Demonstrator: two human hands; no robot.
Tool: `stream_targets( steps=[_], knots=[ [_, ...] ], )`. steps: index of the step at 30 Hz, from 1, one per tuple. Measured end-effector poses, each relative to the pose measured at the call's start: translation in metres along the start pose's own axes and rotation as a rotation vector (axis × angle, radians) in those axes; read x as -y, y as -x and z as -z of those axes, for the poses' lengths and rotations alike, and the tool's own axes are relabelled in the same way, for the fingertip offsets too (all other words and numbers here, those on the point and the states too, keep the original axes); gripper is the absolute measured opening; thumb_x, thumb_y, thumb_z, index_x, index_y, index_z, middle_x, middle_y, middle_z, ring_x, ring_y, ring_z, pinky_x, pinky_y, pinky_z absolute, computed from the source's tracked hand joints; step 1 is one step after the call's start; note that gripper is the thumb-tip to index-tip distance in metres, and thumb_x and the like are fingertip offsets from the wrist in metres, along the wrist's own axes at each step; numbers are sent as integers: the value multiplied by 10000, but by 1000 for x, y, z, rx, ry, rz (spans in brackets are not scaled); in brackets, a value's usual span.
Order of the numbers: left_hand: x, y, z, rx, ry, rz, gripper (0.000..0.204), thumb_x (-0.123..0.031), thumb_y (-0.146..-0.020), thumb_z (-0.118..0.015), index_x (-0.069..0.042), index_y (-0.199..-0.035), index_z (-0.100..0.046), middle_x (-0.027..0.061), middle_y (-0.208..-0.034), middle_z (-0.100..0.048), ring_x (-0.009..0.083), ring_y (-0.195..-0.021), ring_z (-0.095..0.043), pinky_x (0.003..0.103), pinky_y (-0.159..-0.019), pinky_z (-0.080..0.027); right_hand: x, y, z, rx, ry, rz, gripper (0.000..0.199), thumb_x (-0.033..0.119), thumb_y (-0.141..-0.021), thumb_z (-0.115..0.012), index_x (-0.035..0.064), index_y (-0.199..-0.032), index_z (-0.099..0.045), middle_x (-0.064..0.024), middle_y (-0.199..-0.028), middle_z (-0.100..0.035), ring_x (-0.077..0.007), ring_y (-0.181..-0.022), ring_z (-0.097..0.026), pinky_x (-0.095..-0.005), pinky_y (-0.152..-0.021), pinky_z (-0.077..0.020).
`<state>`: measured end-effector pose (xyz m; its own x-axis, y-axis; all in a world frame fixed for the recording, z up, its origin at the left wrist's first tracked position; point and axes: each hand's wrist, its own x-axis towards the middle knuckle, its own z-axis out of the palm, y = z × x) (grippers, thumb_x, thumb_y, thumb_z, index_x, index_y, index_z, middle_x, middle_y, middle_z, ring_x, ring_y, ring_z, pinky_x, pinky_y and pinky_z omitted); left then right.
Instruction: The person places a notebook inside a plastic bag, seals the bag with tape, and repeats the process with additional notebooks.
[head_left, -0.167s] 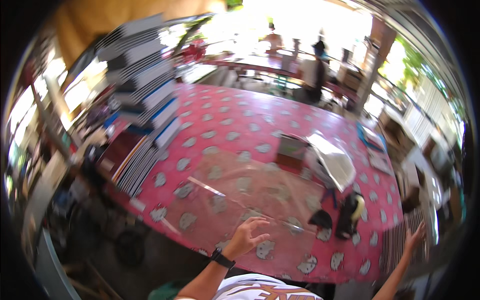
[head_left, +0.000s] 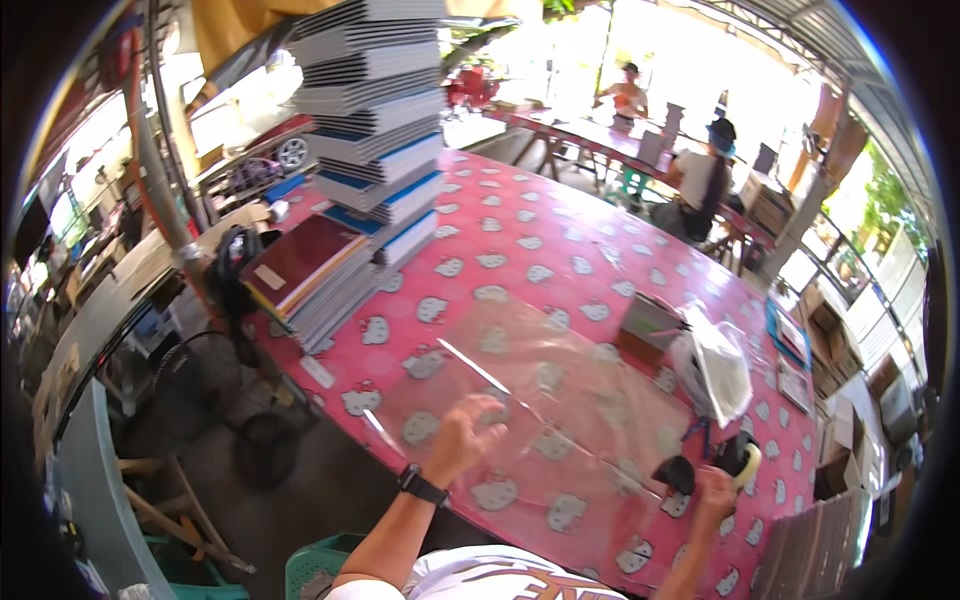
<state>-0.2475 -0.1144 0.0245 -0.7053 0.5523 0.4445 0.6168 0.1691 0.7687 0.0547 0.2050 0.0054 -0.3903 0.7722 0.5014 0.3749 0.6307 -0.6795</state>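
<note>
Plastic sheet (head_left: 560, 400), clear and thin, lies spread over the near part of the red patterned table (head_left: 560, 240), roughly midway between left and right; a bright crease runs across it from near left toward the right. The person's left hand (head_left: 462, 432) rests on the sheet's near left area, fingers loosely curled down onto the film, apparently pressing or gathering it; whether any film is pinched between the fingertips cannot be told. A dark watch (head_left: 421, 485) sits on that wrist. The right hand (head_left: 716, 492) is at the sheet's near right edge, closed into a loose fist just beside a tape dispenser (head_left: 742, 458) with a yellow roll; whether it grips the dispenser or only the film cannot be told.

Judgement: the step in hand looks like laying out and flattening the sheet, left hand holding it in place while the right works near the tape. A next move would call for keeping the film taut and flat under the left hand, since it wrinkles easily.

Beyond the sheet on the right: a white plastic bag (head_left: 712, 365) and a small open box (head_left: 645, 322). At far left, a tall stack of notebooks (head_left: 372, 120), with a lower stack topped by a dark red cover (head_left: 300, 262). Other people sit at a farther table (head_left: 600, 130).
</note>
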Motion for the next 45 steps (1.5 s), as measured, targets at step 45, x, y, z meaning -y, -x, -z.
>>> stream_targets(
  steps=[45],
  knots=[
    [208,26,276,-531,1173,368,626,84,-666,-479,-36,-1277,-417,85,-1186,-493,170,-999,-492,291,-852,-410,517,60,-493,623,-343,1602,476,131,-703,-604,52,-1166,-525,-101,-1129,-569,-256,-1040,-532,-346,-909,-421]
  ],
)
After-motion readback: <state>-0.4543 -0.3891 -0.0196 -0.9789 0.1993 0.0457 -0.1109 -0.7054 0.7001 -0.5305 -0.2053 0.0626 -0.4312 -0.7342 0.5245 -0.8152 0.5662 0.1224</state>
